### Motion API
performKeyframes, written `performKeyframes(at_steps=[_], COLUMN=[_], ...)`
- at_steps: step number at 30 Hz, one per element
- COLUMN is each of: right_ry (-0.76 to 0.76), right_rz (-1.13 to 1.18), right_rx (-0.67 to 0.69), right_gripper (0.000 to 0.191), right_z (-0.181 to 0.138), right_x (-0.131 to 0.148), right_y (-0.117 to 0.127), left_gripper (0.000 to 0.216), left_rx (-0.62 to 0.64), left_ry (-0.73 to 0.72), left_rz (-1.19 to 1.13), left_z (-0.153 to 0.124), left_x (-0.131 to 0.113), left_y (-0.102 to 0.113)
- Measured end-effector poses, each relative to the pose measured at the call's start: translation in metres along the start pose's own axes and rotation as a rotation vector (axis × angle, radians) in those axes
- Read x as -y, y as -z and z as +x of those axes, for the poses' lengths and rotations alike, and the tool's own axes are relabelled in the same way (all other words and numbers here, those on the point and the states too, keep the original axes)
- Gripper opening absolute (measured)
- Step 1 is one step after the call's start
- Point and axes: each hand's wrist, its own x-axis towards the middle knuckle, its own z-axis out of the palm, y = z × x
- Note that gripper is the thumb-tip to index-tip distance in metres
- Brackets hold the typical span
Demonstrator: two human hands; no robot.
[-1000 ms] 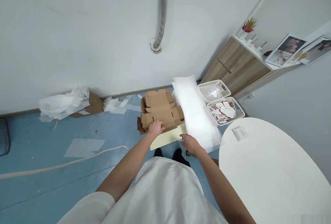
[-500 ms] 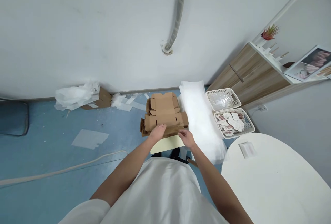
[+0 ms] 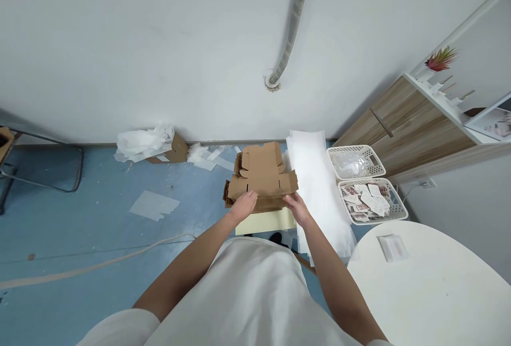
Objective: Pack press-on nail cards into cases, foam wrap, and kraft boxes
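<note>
A pile of flat brown cardboard box blanks (image 3: pixel 261 175) lies on a pale yellow stool (image 3: pixel 263 222) in front of me. My left hand (image 3: pixel 243 206) grips the near left edge of the top blank. At the near right edge, my right hand (image 3: pixel 297 208) holds the same blank. The top blank sits slightly lifted and askew over the pile. A stack of white foam sheets (image 3: pixel 317 186) lies right beside the pile.
Two white plastic baskets (image 3: pixel 373 197) stand right of the foam, one holding small packets. A round white table (image 3: pixel 431 287) with a small packet (image 3: pixel 393 246) is at lower right. Torn paper, a small carton (image 3: pixel 167 150) and a hose lie on the blue floor.
My right hand moved left from the foam sheets to the cardboard blank's right edge. Both hands now hold the top blank. The camera view shifted left.
</note>
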Motion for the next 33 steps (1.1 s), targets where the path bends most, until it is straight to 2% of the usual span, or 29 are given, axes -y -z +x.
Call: performKeyframes(at_steps=[4, 9, 12, 16, 18, 21, 24, 28, 33], right_ry=[0.049, 0.071, 0.135, 0.253, 0.290, 0.361, 0.414, 0.397, 0.380], right_rz=[0.043, -0.371, -0.495, -0.427, -0.386, -0.362, -0.308, -0.203, -0.075], right_rx=[-0.099, -0.233, -0.295, -0.310, -0.296, -0.294, -0.301, -0.348, -0.513], right_gripper=[0.054, 0.037, 0.038, 0.045, 0.047, 0.047, 0.046, 0.051, 0.050], right_z=[0.001, 0.008, 0.006, -0.003, -0.009, -0.018, -0.031, -0.055, -0.094], right_x=[0.027, 0.041, 0.046, 0.057, 0.064, 0.072, 0.077, 0.078, 0.061], right_y=[0.002, -0.009, -0.015, -0.022, -0.025, -0.026, -0.022, -0.009, 0.012], left_gripper=[0.027, 0.027, 0.022, 0.045, 0.049, 0.053, 0.067, 0.080, 0.081], left_rx=[-0.012, -0.010, -0.051, -0.165, -0.182, -0.203, -0.227, -0.233, -0.189], left_ry=[-0.032, -0.007, 0.066, 0.248, 0.338, 0.420, 0.480, 0.491, 0.420], left_rz=[0.017, -0.011, -0.049, -0.163, -0.237, -0.329, -0.407, -0.495, -0.725], left_z=[-0.006, -0.012, -0.019, -0.027, -0.029, -0.027, -0.020, -0.005, 0.021], left_x=[0.001, 0.001, 0.004, 0.016, 0.023, 0.032, 0.036, 0.034, 0.018], left_y=[0.000, 0.001, 0.004, 0.010, 0.013, 0.018, 0.023, 0.026, 0.014])
